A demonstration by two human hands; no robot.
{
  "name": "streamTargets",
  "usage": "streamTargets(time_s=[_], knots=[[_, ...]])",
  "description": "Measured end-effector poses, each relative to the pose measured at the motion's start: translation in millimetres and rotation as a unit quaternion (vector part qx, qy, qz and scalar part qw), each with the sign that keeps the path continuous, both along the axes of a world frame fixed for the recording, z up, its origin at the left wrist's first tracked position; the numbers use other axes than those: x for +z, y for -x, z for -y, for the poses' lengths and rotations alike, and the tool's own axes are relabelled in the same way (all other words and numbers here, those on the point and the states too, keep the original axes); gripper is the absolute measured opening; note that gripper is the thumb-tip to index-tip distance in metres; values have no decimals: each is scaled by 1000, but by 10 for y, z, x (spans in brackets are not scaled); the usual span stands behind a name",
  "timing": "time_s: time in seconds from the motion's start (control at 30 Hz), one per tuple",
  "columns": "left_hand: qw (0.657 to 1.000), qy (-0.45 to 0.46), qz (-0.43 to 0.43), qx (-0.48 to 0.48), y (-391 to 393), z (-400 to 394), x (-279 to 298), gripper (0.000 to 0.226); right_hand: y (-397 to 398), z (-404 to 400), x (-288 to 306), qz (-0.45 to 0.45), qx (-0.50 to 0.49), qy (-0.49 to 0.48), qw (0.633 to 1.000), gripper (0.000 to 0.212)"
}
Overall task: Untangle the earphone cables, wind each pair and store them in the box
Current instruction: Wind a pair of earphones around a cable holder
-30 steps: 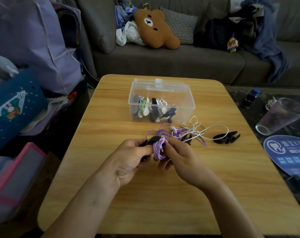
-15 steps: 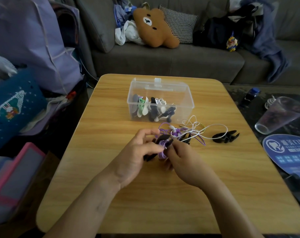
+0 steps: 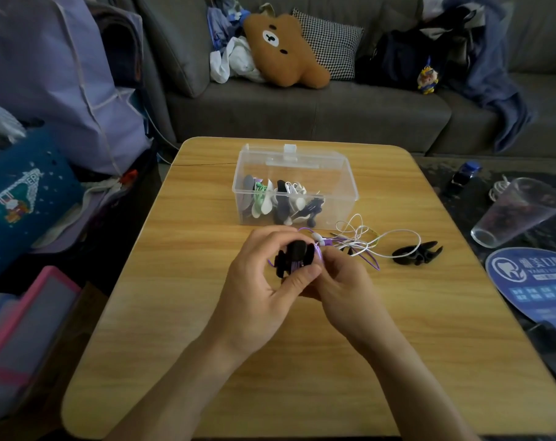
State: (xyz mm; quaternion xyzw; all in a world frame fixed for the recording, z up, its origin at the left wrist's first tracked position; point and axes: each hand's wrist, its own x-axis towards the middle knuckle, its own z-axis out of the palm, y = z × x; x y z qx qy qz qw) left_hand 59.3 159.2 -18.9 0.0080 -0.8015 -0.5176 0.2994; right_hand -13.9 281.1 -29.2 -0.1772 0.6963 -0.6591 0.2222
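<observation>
Pinching black winder (image 3: 294, 261) in left hand (image 3: 264, 281), right hand (image 3: 340, 281) nipping purple cable (image 3: 318, 253) — could spring loose if grip slackens.

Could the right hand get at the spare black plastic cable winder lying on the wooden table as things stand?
Probably not at once: the right hand is busy pinching the purple cable. The path to the black plastic winder is bare table, though a white cable lies across it.

– The rectangular tabletop (image 3: 174, 313)?
– Light wood grain, smooth, faint sheen.
– The lidded box (image 3: 343, 173)?
– Clear, glossy plastic.
– The black winder clip (image 3: 417, 254)?
– Matt plastic.
– The sofa (image 3: 302, 116)?
– Grey woven cloth.
</observation>
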Motion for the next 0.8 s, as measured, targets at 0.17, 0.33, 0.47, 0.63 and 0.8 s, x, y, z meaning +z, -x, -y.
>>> streamTargets(time_s=[0.17,0.33,0.47,0.63,0.8], knots=[[991,88,-4,105,5,-3,-38,23,3,-14,21,-177,-74,-95,977,12],[989,75,122,25,-15,95,-136,38,21,-36,-56,-465,-79,-135,871,7],[992,70,107,-11,-8,73,-160,41,-17,-2,-86,-495,-74,-120,857,10],[993,31,114,28,-6,28,-219,49,-123,69,-77,-515,-127,-123,839,12],[993,43,109,25,-3,32,-187,50,-122,65,-53,-547,-149,-105,817,8]])
